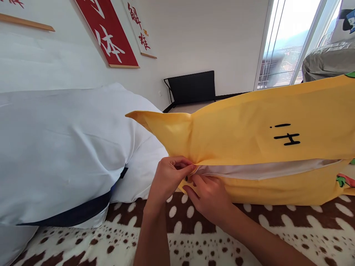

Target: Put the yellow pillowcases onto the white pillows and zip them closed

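Observation:
A yellow pillowcase [238,129] printed with "Hi!" lies in front of me, its long side slit open. White filling or lining [238,170] shows through the gap. At the left end of this opening my left hand [170,179] pinches the fabric edge between thumb and fingers. Just below and to the right, my right hand [212,195] has its fingers curled on the lower edge of the opening, close against the left fingertips. A small dark spot shows between the two hands, too small to name. The pillowcase's pointed corner sticks out beyond my left hand.
White pillows [69,147] with a dark blue trim are piled at the left. Under everything lies a brown and cream patterned blanket [205,240]. Farther back are a black panel [192,87], red and white wall scrolls [111,37] and a window [288,40].

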{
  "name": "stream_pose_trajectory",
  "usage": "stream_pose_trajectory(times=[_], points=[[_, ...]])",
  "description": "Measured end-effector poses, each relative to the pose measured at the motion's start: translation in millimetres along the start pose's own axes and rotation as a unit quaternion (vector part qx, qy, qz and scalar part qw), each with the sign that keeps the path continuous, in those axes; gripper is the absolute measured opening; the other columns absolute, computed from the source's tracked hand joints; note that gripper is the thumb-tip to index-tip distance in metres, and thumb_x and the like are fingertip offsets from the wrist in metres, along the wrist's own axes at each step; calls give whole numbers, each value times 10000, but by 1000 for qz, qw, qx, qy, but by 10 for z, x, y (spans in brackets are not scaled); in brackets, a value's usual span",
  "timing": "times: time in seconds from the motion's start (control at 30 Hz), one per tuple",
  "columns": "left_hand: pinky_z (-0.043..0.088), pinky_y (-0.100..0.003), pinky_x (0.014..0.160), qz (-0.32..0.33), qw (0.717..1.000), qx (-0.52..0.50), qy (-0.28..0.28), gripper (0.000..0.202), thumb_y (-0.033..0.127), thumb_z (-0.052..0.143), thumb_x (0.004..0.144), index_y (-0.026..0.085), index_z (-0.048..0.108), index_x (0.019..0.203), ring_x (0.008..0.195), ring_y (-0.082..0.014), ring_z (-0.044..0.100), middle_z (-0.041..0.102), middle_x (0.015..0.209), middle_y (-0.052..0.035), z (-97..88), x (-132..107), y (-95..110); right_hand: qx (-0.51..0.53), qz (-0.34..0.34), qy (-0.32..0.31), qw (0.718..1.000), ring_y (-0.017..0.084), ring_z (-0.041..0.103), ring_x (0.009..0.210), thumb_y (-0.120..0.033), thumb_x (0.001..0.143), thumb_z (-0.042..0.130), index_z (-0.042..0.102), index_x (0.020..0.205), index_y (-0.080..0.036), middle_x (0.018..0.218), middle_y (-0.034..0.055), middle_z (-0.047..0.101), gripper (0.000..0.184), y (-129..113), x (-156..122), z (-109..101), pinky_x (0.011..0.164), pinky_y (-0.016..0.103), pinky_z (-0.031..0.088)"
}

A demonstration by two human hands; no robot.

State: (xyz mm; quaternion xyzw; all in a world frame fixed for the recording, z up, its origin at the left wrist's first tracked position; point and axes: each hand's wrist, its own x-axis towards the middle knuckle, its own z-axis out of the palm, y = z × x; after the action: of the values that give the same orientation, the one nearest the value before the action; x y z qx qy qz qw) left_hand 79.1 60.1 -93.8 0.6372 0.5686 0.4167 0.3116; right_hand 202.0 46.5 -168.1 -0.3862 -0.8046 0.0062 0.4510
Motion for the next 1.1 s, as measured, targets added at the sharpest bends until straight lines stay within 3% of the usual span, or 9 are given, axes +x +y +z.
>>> stream_pose_trajectory(times=[0.13, 0.37, 0.53, 0.67, 0.8, 0.9, 1.1], points=[[412, -179, 477, -12, 1000, 9, -9, 129, 251, 656, 658, 136, 674, 602, 551, -121, 564, 649, 577, -14, 80, -12, 35, -22, -2, 58, 998, 134, 568, 520, -326, 907, 442, 538, 632, -178, 552, 10, 604, 327, -6, 8, 5, 530, 271, 353], [452, -193, 546, -4, 999, 9, -33, 143, 267, 648, 695, 148, 676, 621, 610, -135, 594, 659, 615, -11, 60, -31, 44, -8, 38, 74, 997, 103, 525, 452, -231, 900, 431, 590, 657, -167, 548, 0, 620, 297, 36, 12, 48, 502, 252, 314], [462, -209, 597, 25, 997, 16, -65, 151, 301, 643, 732, 170, 666, 662, 662, -138, 599, 663, 665, 1, 5, -57, 73, 86, 55, 94, 990, 80, 483, 438, -199, 870, 455, 602, 675, -161, 527, -14, 595, 248, 34, 18, 56, 485, 218, 321], [468, -255, 795, 90, 986, 118, -81, 156, 330, 578, 804, 223, 669, 870, 882, -164, 607, 686, 891, 13, -141, -155, 99, 150, 90, 92, 980, 72, 464, 453, -208, 857, 473, 592, 650, -171, 527, -25, 573, 242, 24, 30, 27, 495, 199, 350], [377, -348, 948, 167, 940, 293, -58, 251, 217, 507, 823, 251, 615, 1047, 1082, -202, 532, 638, 1099, 10, -229, -229, 95, 174, 101, 104, 974, 71, 464, 464, -195, 843, 493, 598, 662, -175, 534, -31, 571, 210, 20, 47, -19, 504, 195, 362], [377, -337, 925, 194, 921, 333, -64, 183, 211, 504, 836, 248, 618, 975, 1036, -186, 544, 641, 1053, 20, -198, -201, 78, 178, 91, 118, 973, 71, 464, 464, -186, 836, 505, 603, 665, -172, 534, -31, 570, 198, 14, 53, -46, 507, 197, 365], [414, -267, 810, 200, 928, 304, -78, 108, 209, 525, 847, 240, 629, 854, 911, -144, 560, 638, 932, 33, -184, -106, 39, 157, 80, 130, 976, 71, 453, 455, -186, 840, 508, 608, 685, -172, 534, -35, 571, 185, 11, 44, -54, 506, 206, 358]])
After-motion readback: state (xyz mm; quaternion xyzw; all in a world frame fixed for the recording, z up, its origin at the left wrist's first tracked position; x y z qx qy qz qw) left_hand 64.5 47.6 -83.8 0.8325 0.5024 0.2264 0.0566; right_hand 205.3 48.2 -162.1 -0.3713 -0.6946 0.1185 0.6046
